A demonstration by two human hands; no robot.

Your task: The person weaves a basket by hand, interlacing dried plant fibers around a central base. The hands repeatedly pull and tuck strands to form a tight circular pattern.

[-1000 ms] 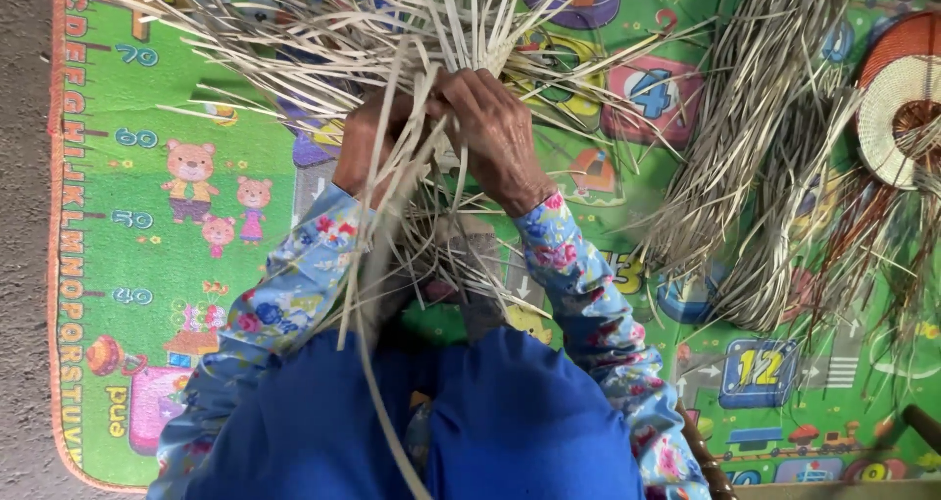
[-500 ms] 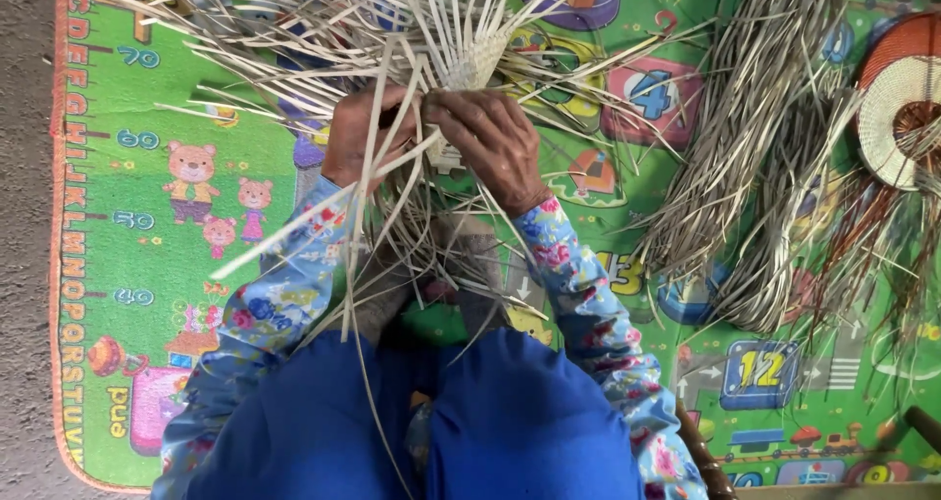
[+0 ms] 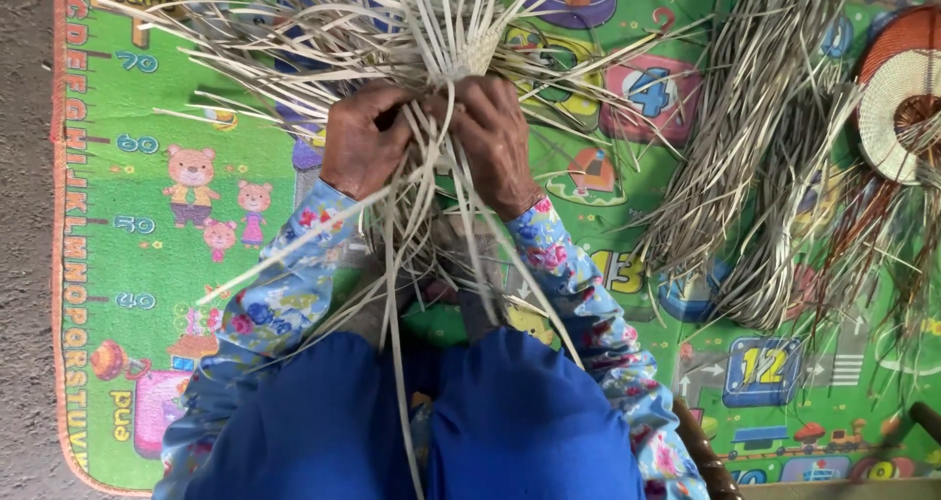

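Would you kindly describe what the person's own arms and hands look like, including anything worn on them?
Both arms wear long sleeves of light blue fabric printed with small flowers in pink, red and darker blue. The left sleeve and right sleeve each end at the wrist. The left hand and right hand are bare: no gloves, and no rings or watch that I can make out.

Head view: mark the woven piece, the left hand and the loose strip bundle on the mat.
woven piece (image 3: 480,49), head view, on its plaited patch above the fingers.
left hand (image 3: 361,152), head view, on the back of the hand.
loose strip bundle (image 3: 730,157), head view, mid-length of the pile.
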